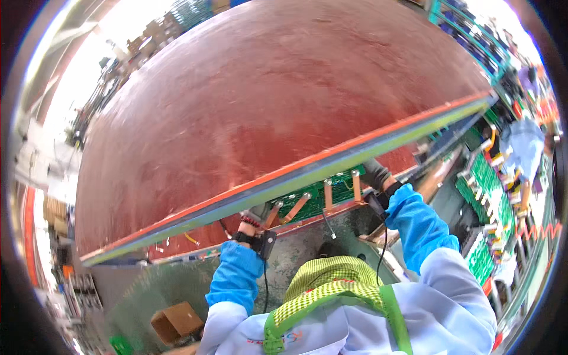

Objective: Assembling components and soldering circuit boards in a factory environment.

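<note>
A long green circuit board (pixel 343 192) with several copper strips (pixel 328 196) bolted along it spans the gap between my two hands, just below the edge of the red tabletop (pixel 284 89). My left hand (pixel 255 213), in a grey glove, is closed at the board's left end. Part of that hand disappears behind the table edge. At the board's right end my right hand (pixel 375 173), gloved alike, is closed too, its fingertips partly hidden. Black straps with small dark devices and cables sit on both wrists. Blue sleeve covers reach up my forearms.
The table's thick orange and green edge (pixel 331 160) runs slantwise above the board. A red lower shelf (pixel 207 236) shows beneath it. To the right, more green boards (pixel 479 254) are stacked. An open cardboard box (pixel 177 322) stands on the floor at lower left.
</note>
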`<action>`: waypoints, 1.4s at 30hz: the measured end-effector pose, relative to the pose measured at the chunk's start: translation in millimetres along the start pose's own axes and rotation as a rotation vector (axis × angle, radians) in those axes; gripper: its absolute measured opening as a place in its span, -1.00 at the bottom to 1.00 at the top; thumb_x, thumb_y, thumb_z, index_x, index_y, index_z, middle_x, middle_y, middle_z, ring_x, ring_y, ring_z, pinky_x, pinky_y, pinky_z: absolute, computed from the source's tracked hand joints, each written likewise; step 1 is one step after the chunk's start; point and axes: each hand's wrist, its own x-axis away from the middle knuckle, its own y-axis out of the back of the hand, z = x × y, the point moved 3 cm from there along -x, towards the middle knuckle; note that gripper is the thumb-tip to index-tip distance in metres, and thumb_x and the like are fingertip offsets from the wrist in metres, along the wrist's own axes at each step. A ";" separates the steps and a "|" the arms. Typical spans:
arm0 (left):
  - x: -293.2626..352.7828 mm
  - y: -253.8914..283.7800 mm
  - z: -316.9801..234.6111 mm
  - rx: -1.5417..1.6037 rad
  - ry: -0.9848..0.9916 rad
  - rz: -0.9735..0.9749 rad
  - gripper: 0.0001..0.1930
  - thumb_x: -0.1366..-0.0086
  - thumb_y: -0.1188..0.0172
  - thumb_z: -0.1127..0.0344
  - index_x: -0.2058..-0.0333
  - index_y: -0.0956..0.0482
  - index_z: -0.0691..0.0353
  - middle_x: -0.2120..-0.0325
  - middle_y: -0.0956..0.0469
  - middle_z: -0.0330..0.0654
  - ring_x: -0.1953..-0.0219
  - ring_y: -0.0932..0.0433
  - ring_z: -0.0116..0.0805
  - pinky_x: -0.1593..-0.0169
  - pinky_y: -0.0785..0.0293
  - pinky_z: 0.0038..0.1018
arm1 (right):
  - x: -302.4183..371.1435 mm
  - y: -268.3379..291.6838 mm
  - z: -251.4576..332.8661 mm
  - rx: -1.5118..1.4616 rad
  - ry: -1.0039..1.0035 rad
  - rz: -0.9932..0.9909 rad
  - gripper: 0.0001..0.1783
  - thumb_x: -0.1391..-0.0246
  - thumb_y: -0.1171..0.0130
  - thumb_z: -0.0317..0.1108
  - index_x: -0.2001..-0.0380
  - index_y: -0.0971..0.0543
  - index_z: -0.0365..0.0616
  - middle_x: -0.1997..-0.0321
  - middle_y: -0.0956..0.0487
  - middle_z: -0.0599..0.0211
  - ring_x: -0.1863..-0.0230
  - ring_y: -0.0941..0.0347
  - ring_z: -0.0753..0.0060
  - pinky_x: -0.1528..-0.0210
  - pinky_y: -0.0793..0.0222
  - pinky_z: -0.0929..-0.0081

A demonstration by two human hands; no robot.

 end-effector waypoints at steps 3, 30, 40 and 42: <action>14.2 -27.8 15.5 -0.029 0.154 0.062 -0.54 -0.29 -0.10 0.12 -0.08 -0.41 0.25 0.11 -0.56 -0.15 0.08 -0.56 -0.33 0.05 -0.51 -0.33 | 46.6 -31.3 22.2 -0.487 -0.059 -0.075 -0.37 -0.15 -0.12 -0.21 -0.26 -0.26 -0.14 -0.12 -0.50 0.23 0.01 -0.51 0.34 -0.05 -0.46 0.35; -28.1 -115.9 49.4 -0.332 0.882 0.759 -0.39 -0.30 -0.04 0.13 -0.24 -0.20 0.31 -0.14 -0.39 0.07 -0.09 -0.48 -0.05 -0.21 -0.41 -0.14 | 252.1 -157.0 41.3 -0.531 0.329 -1.090 -0.31 -0.12 -0.01 -0.43 -0.33 -0.13 -0.12 -0.21 -0.35 0.22 -0.15 -0.35 0.31 -0.22 -0.30 0.37; -73.0 -101.2 99.2 -0.305 0.939 0.905 -0.51 -0.32 -0.03 0.16 -0.14 -0.32 0.31 -0.05 -0.47 0.01 -0.01 -0.53 -0.14 -0.14 -0.47 -0.26 | 264.2 -124.3 3.1 0.067 -0.070 -1.316 -0.44 -0.08 -0.09 -0.28 -0.17 -0.36 -0.18 0.03 -0.53 0.24 0.04 -0.47 0.33 -0.03 -0.38 0.42; -101.2 -95.3 134.0 -0.411 0.904 0.897 -0.52 -0.31 -0.06 0.19 -0.13 -0.33 0.30 -0.03 -0.48 0.00 0.01 -0.54 -0.16 -0.12 -0.49 -0.28 | 267.7 -109.9 -12.9 0.189 -0.299 -1.447 -0.55 0.00 -0.17 -0.17 0.12 -0.53 -0.30 0.36 -0.61 0.22 0.31 -0.54 0.26 0.18 -0.44 0.36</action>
